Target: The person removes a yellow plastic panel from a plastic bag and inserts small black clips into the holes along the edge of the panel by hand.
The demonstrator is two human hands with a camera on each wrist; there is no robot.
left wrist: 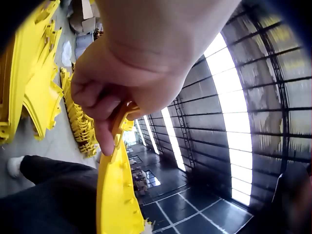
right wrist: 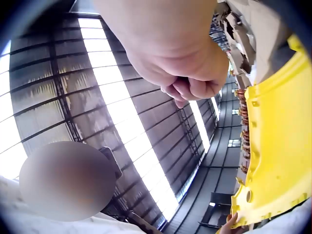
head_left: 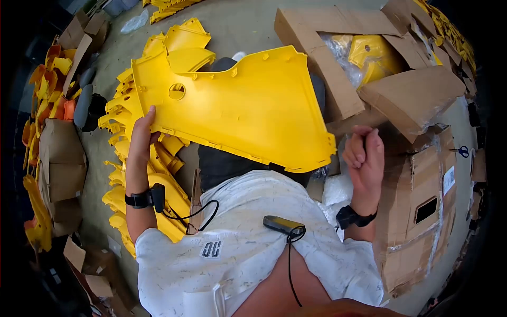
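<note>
A large yellow plastic panel (head_left: 237, 105), with a round hole near its narrower left end, is held up above the person's lap. My left hand (head_left: 141, 132) grips its left end, thumb on the face toward me. From the left wrist view, the fingers of that hand (left wrist: 109, 109) curl round the panel's edge (left wrist: 117, 195). Off the panel's right corner, my right hand (head_left: 365, 153) is raised with its fingers curled and nothing in it. The right wrist view shows this hand (right wrist: 187, 73) apart from the panel (right wrist: 278, 141).
More yellow panels (head_left: 169, 179) lie stacked at the left on the floor. An open cardboard box (head_left: 296, 39) with wrapped yellow parts stands at the upper right. Another carton (head_left: 396, 227) at the right carries a phone (head_left: 425, 210), with scissors (head_left: 463, 151) close by.
</note>
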